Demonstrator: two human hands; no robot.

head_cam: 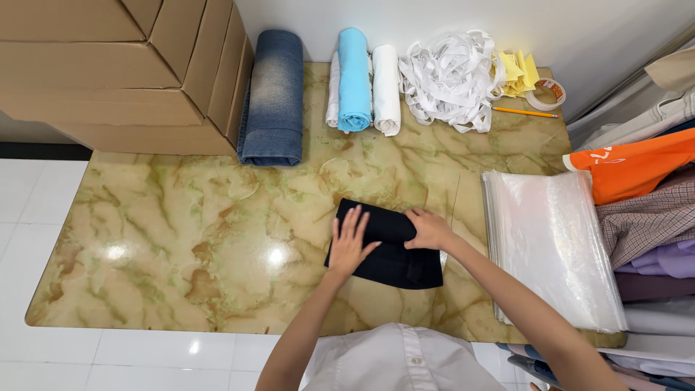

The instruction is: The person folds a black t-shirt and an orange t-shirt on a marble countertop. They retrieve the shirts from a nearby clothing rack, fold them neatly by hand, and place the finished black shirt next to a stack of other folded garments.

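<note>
Our left hand lies flat w/ fingers spread on the dark folded cloth, pinning its left side; our right hand is curled around the upper fold, gripping the edge. The cloth sits near the front-right of the surface, just left of the stack of clear plastic bags. Risks, as we judge it: the top looks glossy, so the cloth could slide under pressure & the fold go crooked; if the right hand lets go early the layer may spring open; a sleeve or elbow could nudge the bags off the edge. The marble-look top is green-gold, w/ a denim roll, light blue & white rolls, white strips, yellow scraps, a tape roll & a pencil along the back. Cardboard boxes at left, folded clothes at right, white floor tiles below.
</note>
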